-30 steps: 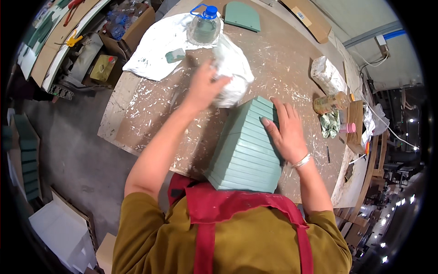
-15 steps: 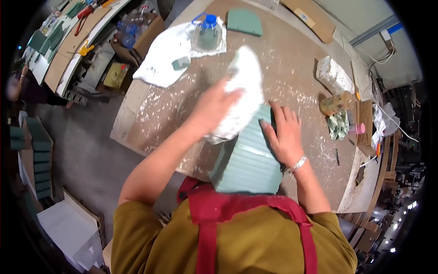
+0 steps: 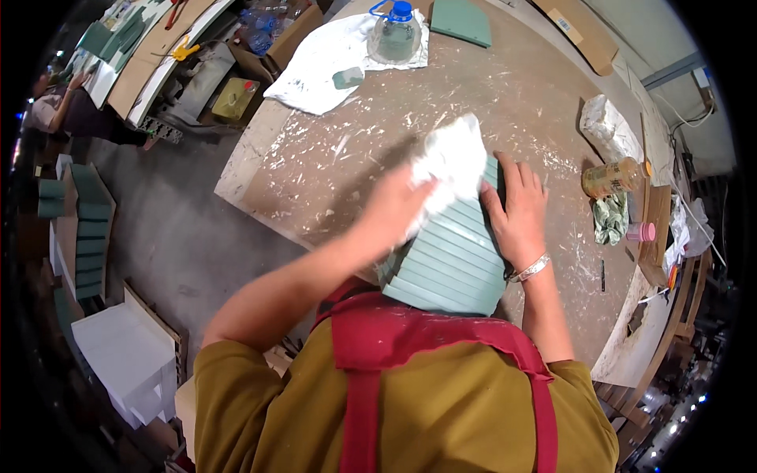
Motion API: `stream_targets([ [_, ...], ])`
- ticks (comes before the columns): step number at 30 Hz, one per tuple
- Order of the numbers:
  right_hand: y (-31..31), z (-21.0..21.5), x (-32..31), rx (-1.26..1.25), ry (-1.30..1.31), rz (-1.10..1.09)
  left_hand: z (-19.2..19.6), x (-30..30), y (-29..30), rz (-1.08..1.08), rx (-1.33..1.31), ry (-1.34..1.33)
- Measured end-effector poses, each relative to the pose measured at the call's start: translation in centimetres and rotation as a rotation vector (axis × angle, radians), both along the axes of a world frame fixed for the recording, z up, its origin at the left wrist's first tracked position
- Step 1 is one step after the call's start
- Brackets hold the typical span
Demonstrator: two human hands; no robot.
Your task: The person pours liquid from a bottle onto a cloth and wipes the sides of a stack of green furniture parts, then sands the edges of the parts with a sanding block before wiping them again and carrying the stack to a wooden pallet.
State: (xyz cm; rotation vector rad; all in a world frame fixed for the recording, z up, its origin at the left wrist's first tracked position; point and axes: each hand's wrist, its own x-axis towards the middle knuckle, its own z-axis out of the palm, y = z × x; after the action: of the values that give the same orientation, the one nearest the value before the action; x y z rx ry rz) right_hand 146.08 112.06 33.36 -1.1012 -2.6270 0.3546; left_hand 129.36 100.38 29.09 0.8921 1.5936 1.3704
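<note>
A pale green piece with a ridged, stepped top [image 3: 449, 264] rests on the worktable right in front of my body. My left hand [image 3: 398, 201] grips a white cloth [image 3: 453, 154], which lies over the far left part of the ridges; the hand is a little blurred. On the right edge of the piece lies my right hand [image 3: 516, 209], its fingers stretched out and thumb apart on the ridged top. The cloth hides the piece's far left corner.
On the brown, paint-flecked table [image 3: 315, 181] a clear jug with a blue cap [image 3: 394, 35] stands on a white cloth [image 3: 307, 75]. A flat green panel [image 3: 461, 20] lies at the back. To the right are a bottle [image 3: 611, 180] and a crumpled rag [image 3: 611, 219]. A person [image 3: 71, 110] is far left.
My left hand and the cloth have come down onto the ridged top, and the cloth is more bunched. My right hand stays on the piece. The whole view has shifted slightly.
</note>
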Motion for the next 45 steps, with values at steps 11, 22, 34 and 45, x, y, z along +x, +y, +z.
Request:
stream_targets([
  [11,0.0,-0.4,0.3,0.029,0.063,-0.008,2.0,2.1,-7.7,-0.075,-0.294,-0.038],
  [22,0.1,0.3,0.4,0.009,0.085,-0.037,5.0,0.7,-8.0,-0.441,-0.522,0.655],
  [34,0.2,0.4,0.5,0.002,0.113,-0.009,6.0,-3.4,-1.9,-0.065,-0.106,-0.003],
  [45,0.8,0.0,1.2,-0.081,0.182,-0.055,7.2,-4.1,10.1,-0.009,0.222,0.177],
])
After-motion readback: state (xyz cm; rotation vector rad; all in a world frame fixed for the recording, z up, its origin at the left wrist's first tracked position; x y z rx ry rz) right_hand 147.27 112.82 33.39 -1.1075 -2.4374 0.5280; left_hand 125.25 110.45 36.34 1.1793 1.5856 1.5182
